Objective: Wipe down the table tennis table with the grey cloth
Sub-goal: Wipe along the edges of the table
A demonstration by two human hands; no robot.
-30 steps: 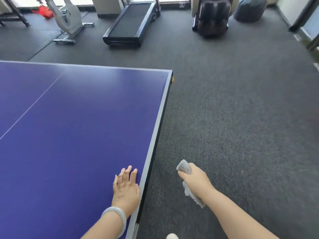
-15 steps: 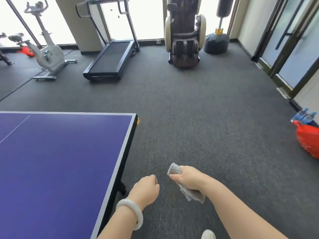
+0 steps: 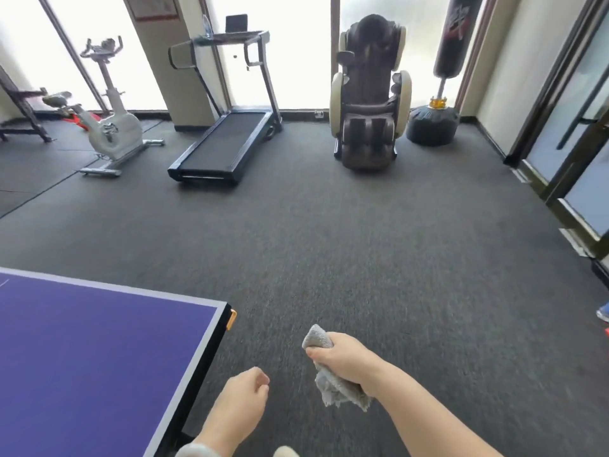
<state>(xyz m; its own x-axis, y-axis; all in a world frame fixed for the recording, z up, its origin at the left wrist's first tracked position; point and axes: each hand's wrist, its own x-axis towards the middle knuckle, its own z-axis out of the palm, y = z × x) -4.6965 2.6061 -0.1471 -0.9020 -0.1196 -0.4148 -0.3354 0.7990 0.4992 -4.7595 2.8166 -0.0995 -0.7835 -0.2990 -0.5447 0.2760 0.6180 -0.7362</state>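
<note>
Item: grey cloth [image 3: 332,389], bunched in my right grip [image 3: 342,361], fingers curled round it, over the carpet [image 3: 362,252], beside the tabletop [image 3: 82,357]. Left grip [image 3: 242,400]: loosely curled, holding nothing. Recommended: I flatten the cloth and wipe in overlapping strokes from the corner.

One table tennis table [image 3: 82,357], one grey cloth [image 3: 333,392], my left hand [image 3: 242,400] and right hand [image 3: 342,361], one exercise bike [image 3: 112,133], one treadmill [image 3: 224,143], one massage chair [image 3: 369,103], one punching bag [image 3: 453,37], maybe one shoe [image 3: 286,451].
</note>
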